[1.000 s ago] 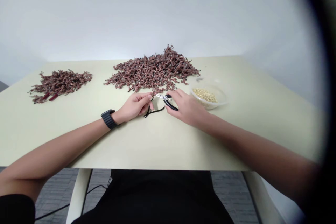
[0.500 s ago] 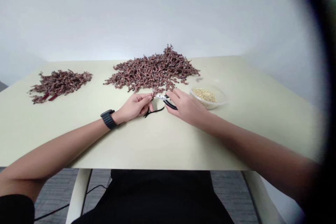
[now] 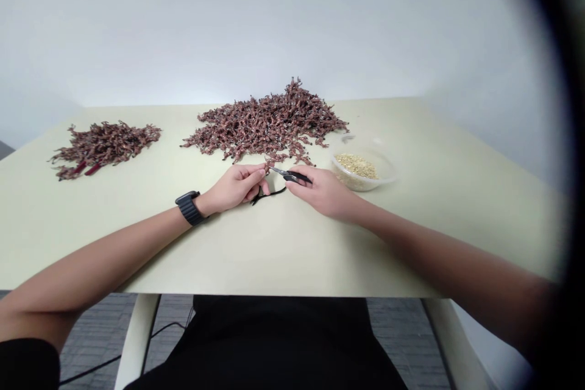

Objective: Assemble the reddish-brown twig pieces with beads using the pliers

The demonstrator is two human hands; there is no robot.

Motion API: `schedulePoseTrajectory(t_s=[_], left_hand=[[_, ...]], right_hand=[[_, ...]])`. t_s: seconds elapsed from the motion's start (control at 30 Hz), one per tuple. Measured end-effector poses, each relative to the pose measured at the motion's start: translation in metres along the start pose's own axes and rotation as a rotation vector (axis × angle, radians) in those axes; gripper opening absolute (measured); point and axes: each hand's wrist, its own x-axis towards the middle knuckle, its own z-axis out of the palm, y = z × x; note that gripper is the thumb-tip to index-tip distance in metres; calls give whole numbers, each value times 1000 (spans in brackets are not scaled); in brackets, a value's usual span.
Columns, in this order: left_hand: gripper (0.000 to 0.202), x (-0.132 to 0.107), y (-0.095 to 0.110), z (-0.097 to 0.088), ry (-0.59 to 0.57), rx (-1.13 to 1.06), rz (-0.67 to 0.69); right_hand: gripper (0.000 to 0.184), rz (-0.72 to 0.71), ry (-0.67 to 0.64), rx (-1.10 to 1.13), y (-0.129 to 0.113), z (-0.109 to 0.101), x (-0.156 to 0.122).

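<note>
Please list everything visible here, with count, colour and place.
table: one, pale yellow, centre
large pile: one, brown, table's far middle
small pile: one, brown, table's left
long pieces: two, red, by small pile
bowl: one, clear, table's right
bits: many, gold, inside bowl
wall: one, whitish, behind table
floor: one, grey, underneath
cable: at least one, black, floor's left
pliers: one, black and silver, right hand
held piece: one, brown, left hand
thin object: one, black, near left hand
watch: one, black, left wrist
clothing: two parts, black, bottom
arms: two, bare, either side
hands: two, bare, centre
</note>
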Motion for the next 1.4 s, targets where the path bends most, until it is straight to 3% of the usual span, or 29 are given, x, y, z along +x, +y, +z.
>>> schedulePoseTrajectory(t_s=[0.1,0.2,0.3,0.57,1.0,1.17,1.33,1.4], left_hand=[[55,0,1,1,5,-1,-1],[56,1,0,1,14,-11,-5],[56,2,-3,0,24,-22,-6],[57,1,-2,0,28,-34,-17],[56,2,-2,0,18,-42,-22],[55,1,0,0,1,-40,-25],[56,-1,4,0,-14,35,7],[56,-2,5,1,-11,54,14]], right_hand=[[29,22,-7,29,-1,0,0],[25,-41,113,-145,-1,0,0],[34,-108,190,-318,-1,0,-1],[39,-238,186,-568,0,0,-2],[37,-265,166,-624,2,-2,-1],[36,-219,127,-519,1,-3,-2],[22,-73,75,-135,-2,-2,-1],[25,14,10,62,-4,-2,-1]])
